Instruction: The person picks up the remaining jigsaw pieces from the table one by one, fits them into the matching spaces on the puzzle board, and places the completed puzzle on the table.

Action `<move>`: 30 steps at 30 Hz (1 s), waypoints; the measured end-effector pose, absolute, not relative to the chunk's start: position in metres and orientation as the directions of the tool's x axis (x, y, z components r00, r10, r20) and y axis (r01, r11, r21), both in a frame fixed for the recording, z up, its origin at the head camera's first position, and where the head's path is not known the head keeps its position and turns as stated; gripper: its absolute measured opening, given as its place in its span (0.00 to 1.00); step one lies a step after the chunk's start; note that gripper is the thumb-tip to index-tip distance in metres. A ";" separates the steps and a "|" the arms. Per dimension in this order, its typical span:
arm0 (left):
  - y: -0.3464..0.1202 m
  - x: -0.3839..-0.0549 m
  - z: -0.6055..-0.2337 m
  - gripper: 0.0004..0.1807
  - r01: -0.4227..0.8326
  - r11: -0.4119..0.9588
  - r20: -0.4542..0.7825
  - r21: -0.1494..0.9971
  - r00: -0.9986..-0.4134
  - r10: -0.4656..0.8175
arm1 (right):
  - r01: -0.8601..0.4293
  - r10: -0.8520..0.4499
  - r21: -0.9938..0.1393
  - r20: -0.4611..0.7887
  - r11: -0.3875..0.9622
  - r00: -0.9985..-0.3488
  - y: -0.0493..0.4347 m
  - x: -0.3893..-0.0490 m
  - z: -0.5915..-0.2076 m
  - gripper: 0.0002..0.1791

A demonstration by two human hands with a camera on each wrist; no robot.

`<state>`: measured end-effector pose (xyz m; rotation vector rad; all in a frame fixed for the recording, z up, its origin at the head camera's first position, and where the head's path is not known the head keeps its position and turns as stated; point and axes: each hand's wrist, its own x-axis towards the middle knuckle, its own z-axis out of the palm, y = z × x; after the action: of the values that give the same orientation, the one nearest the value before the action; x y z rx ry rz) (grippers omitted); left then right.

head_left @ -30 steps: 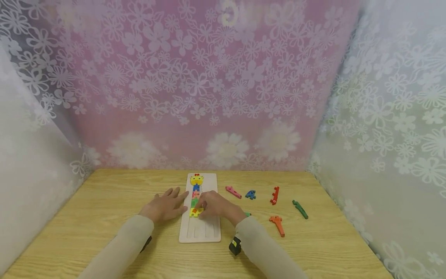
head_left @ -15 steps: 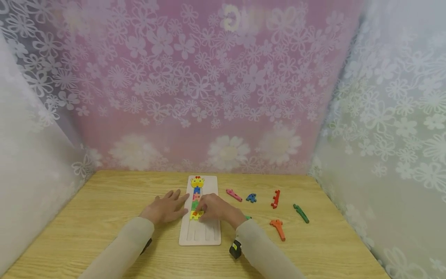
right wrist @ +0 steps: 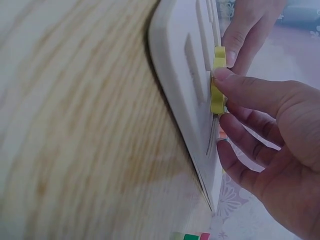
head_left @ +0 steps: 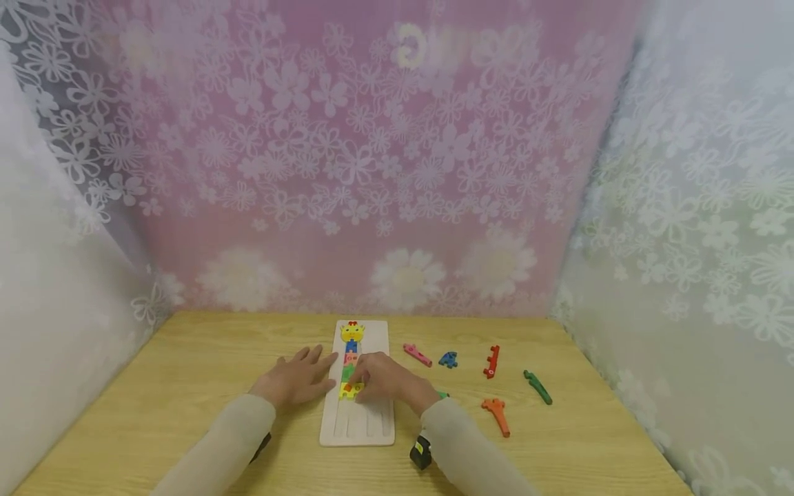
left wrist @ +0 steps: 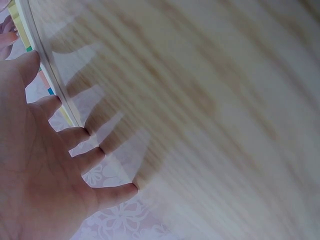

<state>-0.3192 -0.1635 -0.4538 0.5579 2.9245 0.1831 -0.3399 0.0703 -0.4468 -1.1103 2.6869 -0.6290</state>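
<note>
A pale tray board [head_left: 377, 339] lies on the wooden table with giraffe puzzle pieces in its left column. At the top is a yellow giraffe head [head_left: 352, 333]; blue, pink and green pieces run below it. My right hand [head_left: 386, 377] pinches the yellow puzzle piece [right wrist: 218, 95] at the column's lower end, thumb on its near side in the right wrist view. That piece stands proud of the board there. My left hand [head_left: 296, 380] is spread flat, thumb and index fingertip at the board's left edge; the left wrist view shows its fingers [left wrist: 82, 161] extended.
Right of the board lie a pink piece [head_left: 418, 355], a blue piece [head_left: 448, 359], a red piece [head_left: 492, 362], a dark green piece [head_left: 537, 387] and an orange piece [head_left: 497, 416]. Another green piece [head_left: 443, 395] is mostly hidden by my right wrist. Flowered curtains surround the table.
The head view has tilted slightly, so table and board appear a little lower. Both hands keep nearly the same place on the board, the right still at the yellow piece.
</note>
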 end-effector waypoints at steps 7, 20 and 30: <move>-0.164 -0.320 -0.459 0.38 0.356 0.925 -0.136 0.133 -0.918 0.373 | -0.670 -0.727 -0.420 0.036 0.612 -0.686 0.072 -0.339 -0.451 0.14; -0.165 -0.318 -0.454 0.38 0.361 0.923 -0.131 0.137 -0.917 0.378 | -0.634 -0.704 -0.456 0.021 0.625 -0.710 0.087 -0.339 -0.439 0.14; -0.163 -0.317 -0.455 0.38 0.360 0.920 -0.137 0.157 -0.914 0.381 | -0.632 -0.691 -0.460 0.054 0.624 -0.721 0.137 -0.342 -0.421 0.15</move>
<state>-0.3169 -0.1632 -0.4549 0.5662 2.9155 0.1925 -0.3420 0.1375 -0.4214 -1.1111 2.7147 -0.6933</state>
